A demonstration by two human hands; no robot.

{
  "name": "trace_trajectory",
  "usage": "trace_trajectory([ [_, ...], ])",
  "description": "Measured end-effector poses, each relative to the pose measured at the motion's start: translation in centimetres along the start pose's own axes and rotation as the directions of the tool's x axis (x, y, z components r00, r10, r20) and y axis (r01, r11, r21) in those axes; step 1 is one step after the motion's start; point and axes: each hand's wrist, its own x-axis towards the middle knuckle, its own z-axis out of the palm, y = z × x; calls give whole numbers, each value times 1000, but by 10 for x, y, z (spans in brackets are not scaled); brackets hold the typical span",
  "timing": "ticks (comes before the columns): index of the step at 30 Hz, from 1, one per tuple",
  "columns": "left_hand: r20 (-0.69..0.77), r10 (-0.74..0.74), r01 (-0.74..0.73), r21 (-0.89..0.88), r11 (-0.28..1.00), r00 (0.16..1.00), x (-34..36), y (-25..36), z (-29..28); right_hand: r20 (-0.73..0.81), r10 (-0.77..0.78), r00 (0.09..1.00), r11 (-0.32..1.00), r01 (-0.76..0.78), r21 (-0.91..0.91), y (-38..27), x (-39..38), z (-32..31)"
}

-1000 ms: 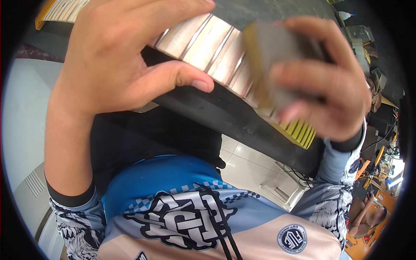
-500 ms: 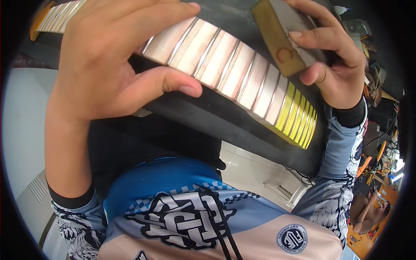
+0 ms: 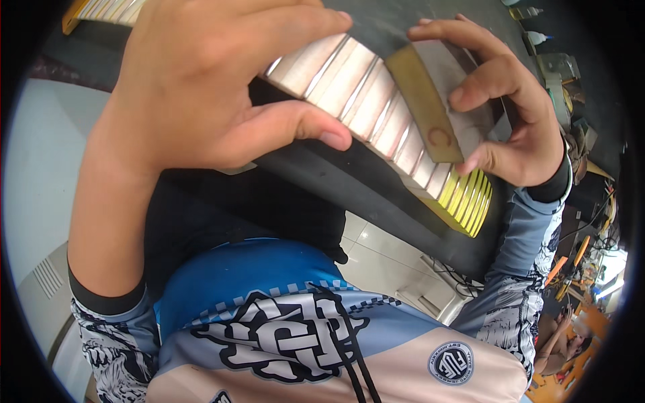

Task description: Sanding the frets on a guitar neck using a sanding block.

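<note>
A long row of pale, pinkish-white slabs (image 3: 356, 84) with shiny edges lies on the dark tabletop. Bright yellow slabs (image 3: 467, 205) form its right end. My left hand (image 3: 195, 87) straddles the row's left part, thumb along the near side and fingers over the far side. My right hand (image 3: 514, 91) pinches a thick grey block (image 3: 463, 121) between thumb and fingers. The block has an olive-yellow face with a reddish curved mark. It is tilted and overlaps the row near the yellow slabs; whether it touches them I cannot tell.
Beyond my left hand the row continues to an orange-yellow end piece (image 3: 72, 19). Small bottles (image 3: 537, 38) and a clear container (image 3: 561, 67) stand along the right side. A person (image 3: 564, 339) sits at the lower right. Below the table edge is a pale tiled floor (image 3: 376, 248).
The block in my right hand has come down toward the row and now hides part of it near the yellow slabs. My left hand appears farther right, still around the row.
</note>
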Motion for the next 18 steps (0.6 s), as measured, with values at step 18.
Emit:
trace_trajectory([
  [18, -183, 126, -146, -101, 984, 975, 5, -11, 12, 98, 32, 995, 966, -6, -260, -22, -16, -31],
])
